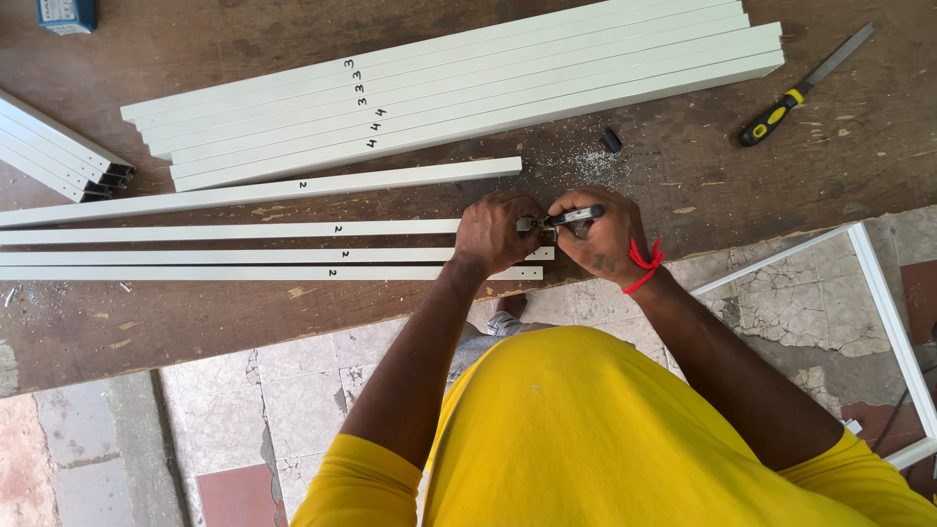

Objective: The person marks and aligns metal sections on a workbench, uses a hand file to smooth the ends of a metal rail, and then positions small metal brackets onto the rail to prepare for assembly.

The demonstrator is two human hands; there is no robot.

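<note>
Item: white strip (229,228), a long, thin painted bar, second of four lying side by side near us on the brown workbench (146,322).

Our left hand (495,232) is closed over its right end, pinning it down. Our right hand (597,237) is curled around a dark marker (574,215), tip at that same end.

Handling, we judge: light, stiff, smooth and rather slippery, and it could bend under rough use; we hold it flat near the end.

Farther away: a stack of longer white bars (459,88); far right, a yellow-handled chisel (802,88).
</note>
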